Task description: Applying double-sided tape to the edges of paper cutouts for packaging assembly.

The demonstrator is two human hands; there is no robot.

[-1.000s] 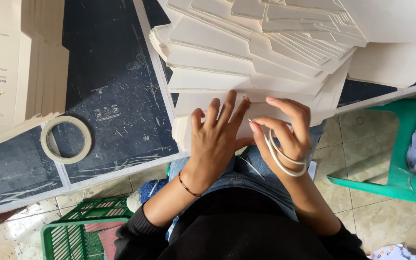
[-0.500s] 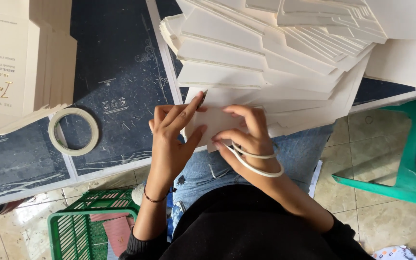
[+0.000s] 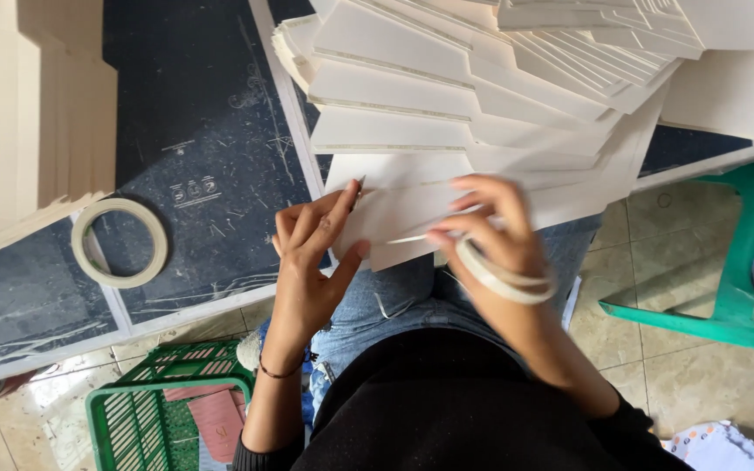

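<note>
Both hands have slid leftward and spread apart since a moment ago, and the pale card sheet (image 3: 403,218) now shows more between them. Left hand (image 3: 311,253) sits at the sheet's left edge, fingers curled and thumb pressed up under the near edge, pinching it. Right hand (image 3: 490,231) is over the sheet's right part, fingers bent down onto it, with a ring of pale tape (image 3: 503,279) slung around the wrist like a bangle; how firmly it grips the sheet I cannot tell, the fingertips are blurred. The sheet lies at the near edge of the worktop (image 3: 202,131), jutting over the person's lap, its long axis running left to right, so it spans from one hand to the other, with the left hand at the free corner. Just beyond it a fanned stack of cards (image 3: 447,87) spreads away toward the far side, and its lowest layers merge with the held sheet, hard to separate. A second tape roll (image 3: 89,262) lies flat well to the left. Printed cards (image 3: 10,131) are cut off at the left edge; a green basket (image 3: 133,410) sits on the floor below, and a green chair (image 3: 743,262) is cropped at right.
</note>
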